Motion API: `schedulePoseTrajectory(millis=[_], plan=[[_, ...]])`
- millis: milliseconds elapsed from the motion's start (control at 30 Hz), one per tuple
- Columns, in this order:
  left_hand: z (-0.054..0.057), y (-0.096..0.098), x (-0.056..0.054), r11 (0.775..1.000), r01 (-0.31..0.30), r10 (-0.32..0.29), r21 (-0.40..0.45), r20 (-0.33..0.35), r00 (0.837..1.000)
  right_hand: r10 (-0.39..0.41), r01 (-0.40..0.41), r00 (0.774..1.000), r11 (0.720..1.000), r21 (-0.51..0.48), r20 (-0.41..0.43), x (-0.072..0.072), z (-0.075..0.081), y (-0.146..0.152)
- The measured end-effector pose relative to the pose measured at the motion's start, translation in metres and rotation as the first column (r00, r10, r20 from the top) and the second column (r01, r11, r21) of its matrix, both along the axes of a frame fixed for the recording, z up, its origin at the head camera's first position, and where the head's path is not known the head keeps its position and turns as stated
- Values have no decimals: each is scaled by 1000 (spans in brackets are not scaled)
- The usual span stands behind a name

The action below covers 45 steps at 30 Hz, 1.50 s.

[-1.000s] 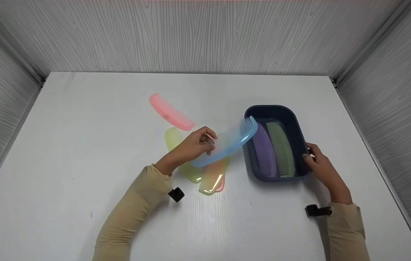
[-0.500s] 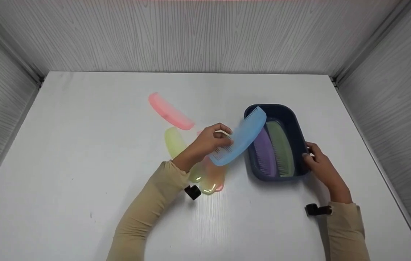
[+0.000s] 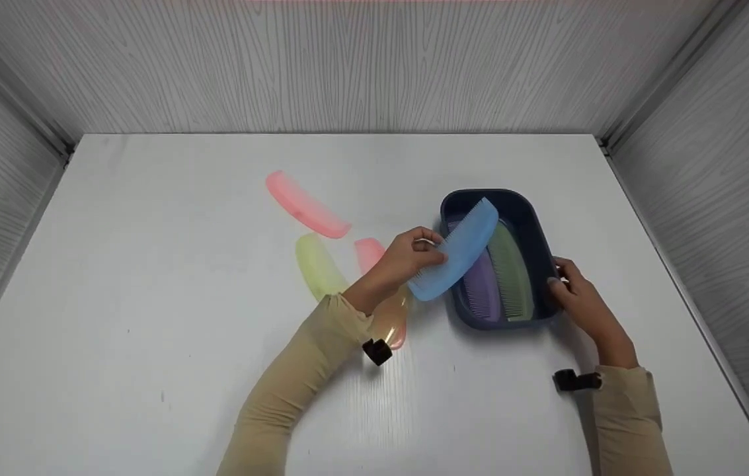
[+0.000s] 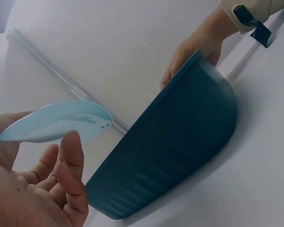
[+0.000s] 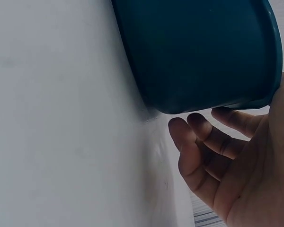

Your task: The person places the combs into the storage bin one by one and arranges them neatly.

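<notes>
My left hand (image 3: pixel 407 259) pinches a translucent blue comb (image 3: pixel 465 246) by its toothed side. The comb is tilted, its far end over the dark blue plastic tub (image 3: pixel 541 241) and its near end left of the tub's rim. Inside the tub a purple comb (image 3: pixel 482 294) and a green comb (image 3: pixel 512 274) lie side by side. At the tub's right side my right hand (image 3: pixel 582 304) grips the rim, thumb over the edge and fingers outside. In the left wrist view the blue comb (image 4: pixel 61 120) is above the curled fingers, beside the tub wall (image 4: pixel 180 137).
A pink comb (image 3: pixel 307 206) lies at the back on the white table (image 3: pixel 116 297). Nearer are a yellow-green comb (image 3: pixel 318 268), another pink comb (image 3: pixel 369 251) and an orange-looking overlap of combs (image 3: pixel 391 317), partly hidden by my left arm. Grey wood-grain panels (image 3: pixel 348 66) enclose the table.
My left hand has carried the blue comb rightward, from over the loose combs to partly over the tub, and its face has turned upward. The right hand stays on the rim.
</notes>
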<state>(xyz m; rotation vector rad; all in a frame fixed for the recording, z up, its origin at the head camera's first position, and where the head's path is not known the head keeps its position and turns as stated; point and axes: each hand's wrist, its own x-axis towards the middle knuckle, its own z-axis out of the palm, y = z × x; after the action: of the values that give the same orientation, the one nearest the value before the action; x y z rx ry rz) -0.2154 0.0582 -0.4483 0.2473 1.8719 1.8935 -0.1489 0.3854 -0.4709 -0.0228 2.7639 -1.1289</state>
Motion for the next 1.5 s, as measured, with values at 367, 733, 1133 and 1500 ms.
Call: schedulePoseTrajectory(millis=[367, 733, 1133, 1500], plan=[[-12, 9, 2, 998, -52, 54, 31, -76, 996, 1, -1, 1000, 1000, 10, -2, 1, -3, 0], [-18, 16, 8, 999, 12, -20, -52, -152, 988, 10, -10, 1000, 1000, 13, -3, 2, -5, 2], [-18, 25, 14, 973, 25, -76, -229, -218, 973, 6, -7, 1000, 1000, 23, 5, 4, -3, 0], [-14, 40, 18, 897, -149, 5, -416, -327, 945, -1, 1, 1000, 1000, 23, 4, 3, -3, 0]])
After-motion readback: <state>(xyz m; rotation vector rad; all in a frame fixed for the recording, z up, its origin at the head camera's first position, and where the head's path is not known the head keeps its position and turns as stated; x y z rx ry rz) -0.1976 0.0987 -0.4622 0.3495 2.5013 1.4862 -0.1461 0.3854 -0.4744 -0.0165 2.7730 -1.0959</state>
